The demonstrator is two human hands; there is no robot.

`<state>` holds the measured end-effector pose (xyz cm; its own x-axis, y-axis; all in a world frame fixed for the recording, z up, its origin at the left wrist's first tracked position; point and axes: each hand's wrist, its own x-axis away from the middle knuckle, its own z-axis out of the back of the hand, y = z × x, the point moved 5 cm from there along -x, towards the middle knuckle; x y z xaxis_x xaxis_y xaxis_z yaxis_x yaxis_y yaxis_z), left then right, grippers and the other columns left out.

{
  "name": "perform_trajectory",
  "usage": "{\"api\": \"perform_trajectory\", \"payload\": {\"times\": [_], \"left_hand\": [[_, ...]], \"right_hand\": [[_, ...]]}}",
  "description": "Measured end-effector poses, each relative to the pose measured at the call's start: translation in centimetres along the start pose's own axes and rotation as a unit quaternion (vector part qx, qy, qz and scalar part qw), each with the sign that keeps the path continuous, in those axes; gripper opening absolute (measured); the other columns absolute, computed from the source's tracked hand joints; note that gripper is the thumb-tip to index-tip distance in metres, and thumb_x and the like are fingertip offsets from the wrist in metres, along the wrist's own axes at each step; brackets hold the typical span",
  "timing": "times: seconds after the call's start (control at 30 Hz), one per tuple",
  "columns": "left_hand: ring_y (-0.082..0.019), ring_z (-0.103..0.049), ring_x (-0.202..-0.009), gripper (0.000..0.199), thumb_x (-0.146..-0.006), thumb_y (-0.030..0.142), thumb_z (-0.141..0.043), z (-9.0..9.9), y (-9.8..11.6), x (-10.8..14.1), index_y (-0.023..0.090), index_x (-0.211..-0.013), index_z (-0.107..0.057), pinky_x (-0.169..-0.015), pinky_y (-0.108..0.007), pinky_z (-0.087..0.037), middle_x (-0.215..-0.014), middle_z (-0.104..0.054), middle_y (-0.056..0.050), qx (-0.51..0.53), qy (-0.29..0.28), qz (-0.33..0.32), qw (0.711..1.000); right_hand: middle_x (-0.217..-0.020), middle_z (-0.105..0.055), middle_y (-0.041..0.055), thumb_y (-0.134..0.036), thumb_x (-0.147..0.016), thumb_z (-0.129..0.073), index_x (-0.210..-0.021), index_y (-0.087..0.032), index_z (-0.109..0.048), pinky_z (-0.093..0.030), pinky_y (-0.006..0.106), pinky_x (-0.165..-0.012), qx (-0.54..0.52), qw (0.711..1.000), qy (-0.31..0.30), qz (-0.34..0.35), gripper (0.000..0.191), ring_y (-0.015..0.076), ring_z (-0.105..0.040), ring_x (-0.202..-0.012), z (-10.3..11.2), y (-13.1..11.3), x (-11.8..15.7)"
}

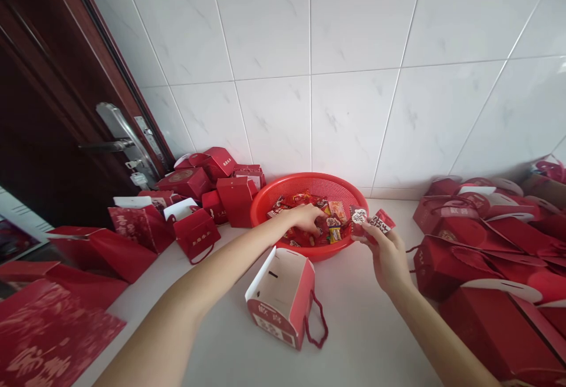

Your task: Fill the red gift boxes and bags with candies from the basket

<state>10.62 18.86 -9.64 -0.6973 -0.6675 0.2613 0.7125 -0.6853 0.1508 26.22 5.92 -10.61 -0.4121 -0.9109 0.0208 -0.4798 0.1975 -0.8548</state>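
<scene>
A red plastic basket with wrapped candies in it stands against the tiled wall. My left hand reaches into the basket, its fingers down among the candies; whether it grips one is hidden. At the basket's right rim, my right hand holds wrapped candies between thumb and fingers, one of them in a red wrapper. In front of the basket lies an open red and white box, its pale inside facing up and a dark red cord handle at its right side.
Several red boxes stand at the left, in front of a dark door with a metal handle. More red boxes are crowded together on the right of the white table. A tiled wall rises behind.
</scene>
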Motion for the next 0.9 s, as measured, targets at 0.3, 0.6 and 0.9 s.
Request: {"api": "perform_trajectory", "payload": {"times": [0.3, 0.6, 0.9], "left_hand": [[-0.022, -0.067, -0.09, 0.028, -0.081, 0.042, -0.067, 0.1, 0.2, 0.1, 0.026, -0.103, -0.071, -0.071, -0.027, -0.046, -0.1, -0.075, -0.001, -0.003, -0.014, 0.017, 1.0], [-0.03, -0.07, -0.095, 0.05, -0.075, 0.042, -0.067, 1.0, 0.2, 1.0, 0.025, -0.123, -0.069, -0.069, -0.032, -0.052, -0.114, -0.076, -0.01, -0.018, -0.054, 0.089, 0.994], [-0.03, -0.069, -0.102, 0.055, -0.069, 0.039, -0.075, 0.6, 0.0, 1.0, 0.031, -0.124, -0.069, -0.079, -0.032, -0.053, -0.122, -0.073, -0.006, -0.027, -0.052, 0.078, 0.995]], "right_hand": [[-0.077, -0.075, 0.0051, -0.031, -0.055, -0.086, -0.068, -0.016, -0.073, -0.06, 0.033, -0.07, 0.009, 1.0, -0.01, 0.007, 0.024, 0.019, -0.07, -0.066, 0.0, -0.1, 0.0], [-0.075, -0.075, 0.005, -0.031, -0.058, -0.085, -0.071, -0.016, -0.073, -0.061, 0.034, -0.07, 0.007, 1.0, -0.024, 0.017, 0.023, 0.0206, -0.071, -0.068, -0.1, 0.1, -0.2], [-0.075, -0.076, 0.0052, -0.031, -0.059, -0.085, -0.071, -0.016, -0.074, -0.061, 0.035, -0.07, 0.009, 0.999, -0.026, 0.017, 0.022, 0.0201, -0.071, -0.065, 0.0, 0.2, -0.3]]}}
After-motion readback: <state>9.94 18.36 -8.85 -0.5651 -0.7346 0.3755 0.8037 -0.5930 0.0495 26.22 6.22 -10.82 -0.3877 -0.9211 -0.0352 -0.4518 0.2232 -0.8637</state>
